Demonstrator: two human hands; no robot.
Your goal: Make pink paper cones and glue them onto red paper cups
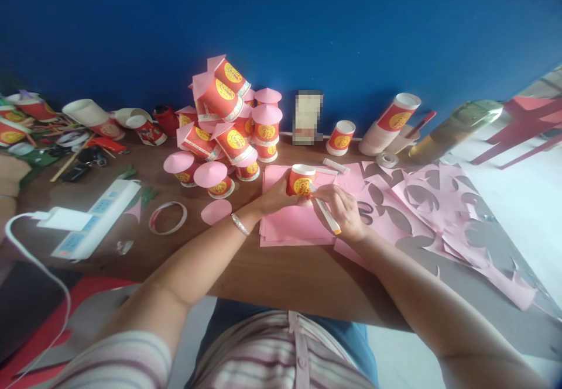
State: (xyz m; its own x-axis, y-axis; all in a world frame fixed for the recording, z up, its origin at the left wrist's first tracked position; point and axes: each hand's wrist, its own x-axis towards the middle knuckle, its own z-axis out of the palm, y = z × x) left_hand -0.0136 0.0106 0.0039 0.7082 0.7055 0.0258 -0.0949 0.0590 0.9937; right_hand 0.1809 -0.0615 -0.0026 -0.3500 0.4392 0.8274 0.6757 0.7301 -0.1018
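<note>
head view, the only one. red paper cup [298,187] with a yellow printed medallion, held roughly upright, mouth up, above pink paper sheets [287,230] on a brown table [246,275]; whether its base touches the paper cannot be told from here. left hand [276,197]: curled around the cup's near-left wall, grip closed to the cup's width. right hand [343,206]: pinched around what looks like a white utility knife [325,212] with a yellow end, its tip at the medallion. to the left, similar cups with pink cone roofs [211,175] stand and lie in a heap.

handling, as one may judge: the cup is very light, its wall thin and smooth, perhaps a little slick. rim and base ring should be stiffest; the mid-wall would dent under a hard squeeze, more so if pierced. best held low, by light pressure spread around the base, fingers clear of the blade. the knife is better taken along its barrel, near the tip.
</note>
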